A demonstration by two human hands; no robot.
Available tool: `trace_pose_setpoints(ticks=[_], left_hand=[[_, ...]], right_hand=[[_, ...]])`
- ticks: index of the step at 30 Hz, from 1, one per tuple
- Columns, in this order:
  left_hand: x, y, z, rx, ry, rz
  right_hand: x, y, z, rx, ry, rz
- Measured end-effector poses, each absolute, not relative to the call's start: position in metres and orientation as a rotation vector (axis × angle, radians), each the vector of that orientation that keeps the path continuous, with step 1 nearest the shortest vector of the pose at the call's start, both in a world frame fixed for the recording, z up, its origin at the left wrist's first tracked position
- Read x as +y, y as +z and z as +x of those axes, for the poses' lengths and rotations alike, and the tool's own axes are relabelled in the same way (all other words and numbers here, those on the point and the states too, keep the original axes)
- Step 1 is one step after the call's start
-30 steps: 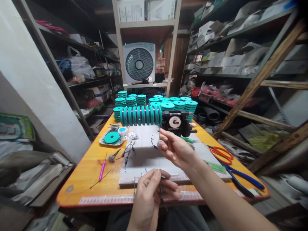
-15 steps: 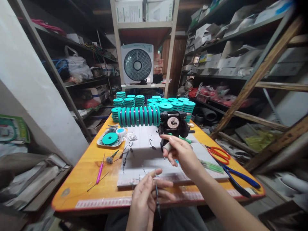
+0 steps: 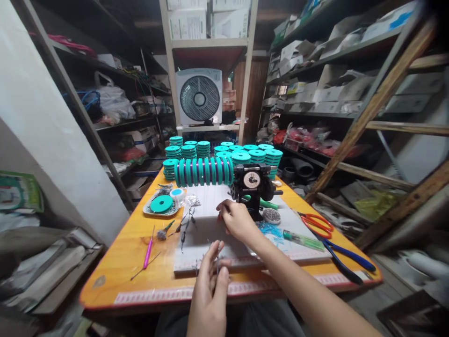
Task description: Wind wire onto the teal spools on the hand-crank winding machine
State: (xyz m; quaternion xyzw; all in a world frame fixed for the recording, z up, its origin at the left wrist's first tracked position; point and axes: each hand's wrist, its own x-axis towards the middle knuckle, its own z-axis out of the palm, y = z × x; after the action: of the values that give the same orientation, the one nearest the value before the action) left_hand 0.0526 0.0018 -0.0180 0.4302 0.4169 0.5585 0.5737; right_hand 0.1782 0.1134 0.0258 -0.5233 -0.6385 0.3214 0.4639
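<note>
My left hand [image 3: 210, 290] is at the near edge of the pale board [image 3: 196, 229], palm turned inward, fingers loosely curved and thumb apart. A thin dark strand [image 3: 218, 266] shows between its fingers; the rest of it is hidden. Over the board's middle my right hand [image 3: 236, 222] is bent with fingers curled down, just left of the black winding machine [image 3: 250, 185]. What its fingertips hold, if anything, is hidden. A row of green foam spools [image 3: 203, 171] sits on the machine's shaft. Dark strands with small black pieces [image 3: 183, 236] lie at the board's left.
A tray [image 3: 145, 213] with a green disc is at the left, near a purple-handled tool [image 3: 148, 252]. Blue bits [image 3: 271, 231], a round tin [image 3: 271, 215], a green tube [image 3: 303, 239], red-handled scissors [image 3: 317, 224] and blue-handled pliers [image 3: 347, 257] lie right. Green spool stacks [image 3: 257, 157] stand behind.
My right hand has moved left and down from beside the machine to the board's middle, fingers now curled. My left hand has turned more upright and shifted slightly left.
</note>
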Motion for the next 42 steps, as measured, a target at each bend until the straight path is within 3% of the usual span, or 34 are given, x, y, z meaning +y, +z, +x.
trace_pose_setpoints(ticks=[7, 14, 19, 29, 42], left_hand=[[-0.006, -0.021, 0.059, 1.075, 1.349, 1.193], [0.000, 0.023, 0.068, 1.160, 1.563, 1.434], [0.013, 0.045, 0.078, 0.952, 1.156, 1.484], [-0.013, -0.011, 0.078, 0.190, 0.890, 0.667], [-0.027, -0.036, 0.066, 0.292, 0.713, 0.529]], right_hand=[[0.073, 0.063, 0.200, -1.575, 0.715, -1.274], [0.056, 0.094, 0.216, -1.407, 1.402, -0.982], [0.047, 0.097, 0.214, -1.270, 1.677, -0.824], [0.046, 0.051, 0.207, -1.006, 1.911, -0.813], [0.048, 0.045, 0.206, -1.004, 1.895, -0.805]])
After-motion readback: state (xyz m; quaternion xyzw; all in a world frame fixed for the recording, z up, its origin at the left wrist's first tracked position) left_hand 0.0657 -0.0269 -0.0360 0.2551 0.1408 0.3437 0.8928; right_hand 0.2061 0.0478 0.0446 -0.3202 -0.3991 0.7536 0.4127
